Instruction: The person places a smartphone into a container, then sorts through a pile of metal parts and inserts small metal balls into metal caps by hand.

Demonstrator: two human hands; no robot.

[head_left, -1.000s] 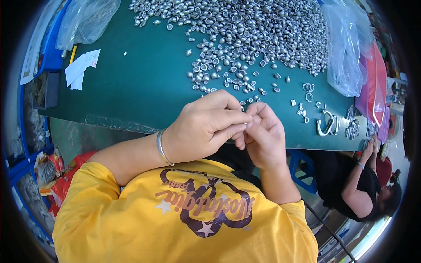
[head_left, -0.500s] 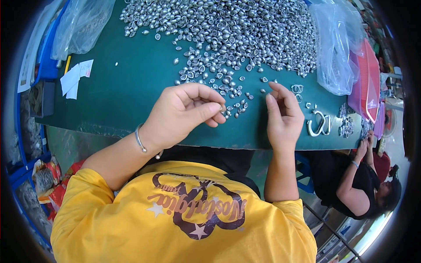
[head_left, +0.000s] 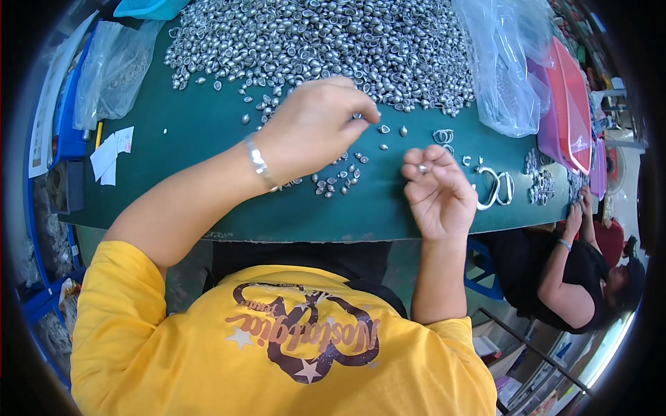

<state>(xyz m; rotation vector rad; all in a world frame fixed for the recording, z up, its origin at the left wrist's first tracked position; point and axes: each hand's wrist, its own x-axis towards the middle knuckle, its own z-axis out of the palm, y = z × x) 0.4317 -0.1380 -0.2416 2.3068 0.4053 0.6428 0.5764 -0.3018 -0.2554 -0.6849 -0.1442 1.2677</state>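
Observation:
My left hand (head_left: 316, 125) reaches over the near edge of a heap of small silver drop-shaped metal pieces (head_left: 326, 41), back of the hand up. Its thumb and index finger curl close together beside a few loose pieces; whatever lies between them is mostly hidden. To the right, my right hand (head_left: 440, 197) is turned palm up above the green table (head_left: 201, 139). Its thumb and fingertips pinch one small silver metal piece (head_left: 422, 168). Several loose pieces (head_left: 340, 182) lie on the table near my left wrist.
Silver rings (head_left: 442, 136) and larger curved metal clasps (head_left: 494, 187) lie right of my right hand. A clear plastic bag (head_left: 503, 76) and a red basket (head_left: 570, 104) stand behind them. White paper scraps (head_left: 109, 156) lie at left. Another person (head_left: 576, 277) sits at far right.
My left hand has moved forward and up to the heap's near edge. My right hand has turned palm up, with a small metal piece now visible in its fingertips. The view has shifted slightly.

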